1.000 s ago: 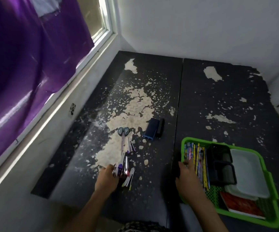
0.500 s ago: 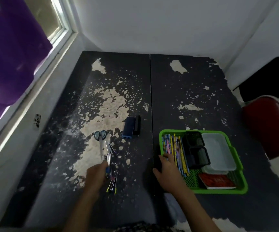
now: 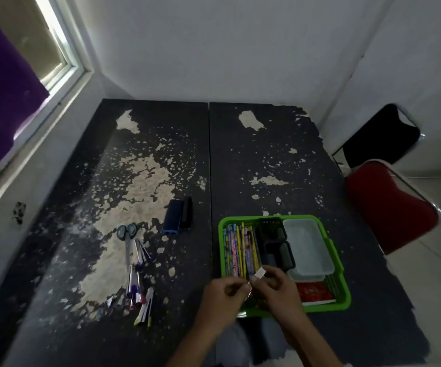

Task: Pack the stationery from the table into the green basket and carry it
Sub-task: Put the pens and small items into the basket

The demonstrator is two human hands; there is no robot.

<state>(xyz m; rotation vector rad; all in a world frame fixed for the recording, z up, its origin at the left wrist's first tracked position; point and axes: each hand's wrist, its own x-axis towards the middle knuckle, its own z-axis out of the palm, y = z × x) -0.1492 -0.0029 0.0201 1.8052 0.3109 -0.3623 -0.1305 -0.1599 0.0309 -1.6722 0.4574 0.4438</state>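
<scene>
The green basket (image 3: 342, 284) sits on the right half of the black table (image 3: 267, 160). It holds colourful pencils (image 3: 238, 247), black organisers (image 3: 275, 242), a clear plastic box (image 3: 306, 247) and a red notebook (image 3: 313, 292). My left hand (image 3: 220, 300) and my right hand (image 3: 280, 290) meet over the basket's near left corner. Together they pinch a small white item (image 3: 259, 274); what it is I cannot tell. On the left half lie scissors (image 3: 127, 234), a scatter of pens (image 3: 138, 282) and a blue and black stapler (image 3: 178, 216).
A red chair (image 3: 388, 207) and a black chair (image 3: 380, 136) stand right of the table. White walls close the far side. A window (image 3: 47, 49) with a purple curtain (image 3: 0, 88) runs along the left.
My left hand left the pens and moved right to the basket. My right hand lifted off the basket's left rim. Both now meet on a small white item. The view turned right.
</scene>
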